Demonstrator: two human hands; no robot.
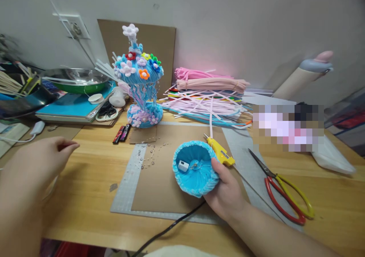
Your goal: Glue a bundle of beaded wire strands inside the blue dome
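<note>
My right hand (228, 190) holds a blue fuzzy pipe-cleaner bowl (194, 183) by its right side, its hollow facing me. Inside it lie a small white box-shaped part (183, 166) and a small clear round piece (195, 165). Just behind the bowl is a yellow hot glue gun (221, 152), partly covered by it. My left hand (47, 162) is over the left of the table with its fingertips pinched together. What they hold, if anything, is hidden. Below that wrist a thin pale strand (51, 188) shows.
A flowered blue pipe-cleaner ornament (139, 74) stands behind the cardboard (154, 196). Loose beads (146, 156) lie left of the bowl, near two batteries (121, 134). Scissors (282, 184) lie on the right, pipe-cleaner bundles (211, 97) at the back. A black cord (171, 226) crosses the front edge.
</note>
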